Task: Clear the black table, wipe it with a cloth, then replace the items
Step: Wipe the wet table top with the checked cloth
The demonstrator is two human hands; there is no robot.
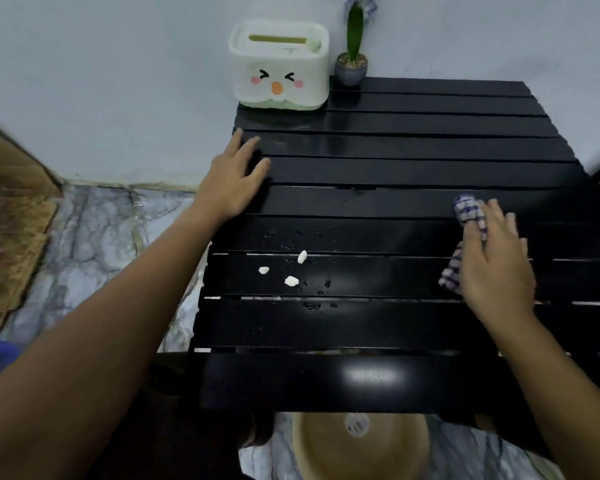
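Fingers (499,216) of our right hand (496,261) lie straight and spread, pressing the checked cloth (465,209) flat on the right side of the black slatted desk (413,168). Our left hand (231,181) rests open on the desk's left edge, fingers relaxed and holding nothing. Three white crumbs (291,280) and some droplets lie between our hands. At the far left corner we see a white tissue box (279,67), with a small potted plant (351,65) just beside it.

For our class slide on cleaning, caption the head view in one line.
Right hand presses checked cloth on black slatted table; left hand rests flat near white crumbs.
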